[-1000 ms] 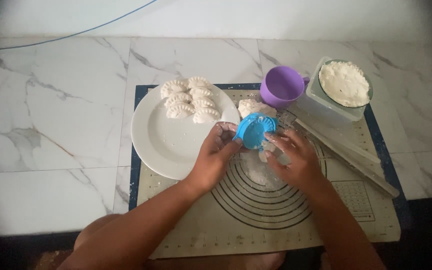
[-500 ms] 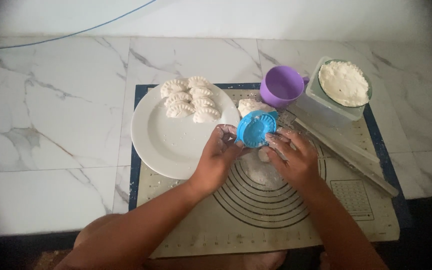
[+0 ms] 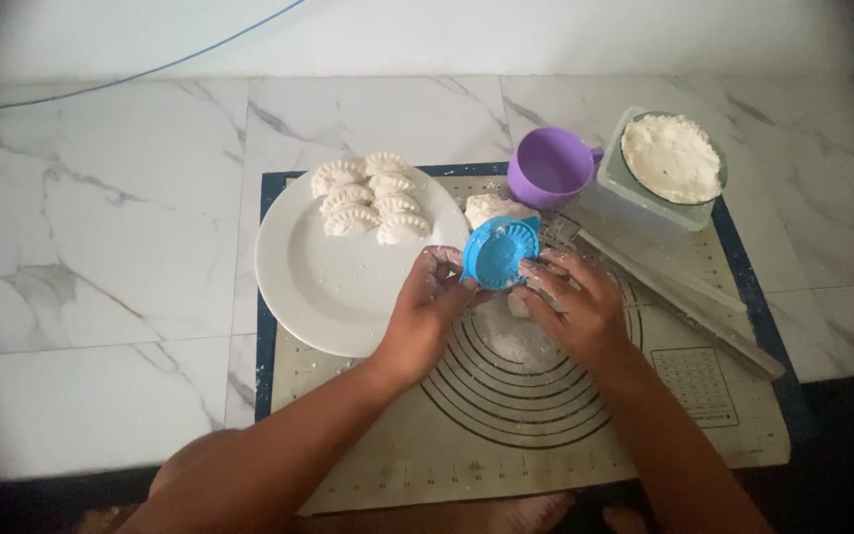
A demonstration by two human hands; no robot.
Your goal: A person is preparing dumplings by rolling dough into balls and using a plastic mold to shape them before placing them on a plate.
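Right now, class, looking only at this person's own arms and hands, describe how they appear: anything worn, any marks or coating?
Both forearms are bare, with no sleeves in view. No gloves, rings, bracelets or watch show on the left hand or the right hand. White flour dusts the fingers of the right hand and, more lightly, those of the left.

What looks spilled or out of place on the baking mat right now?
Only loose white flour dusted over the mat's ringed centre, below the blue round plastic dumpling press that both floury hands, left and right, hold. Nothing looks tipped or broken.
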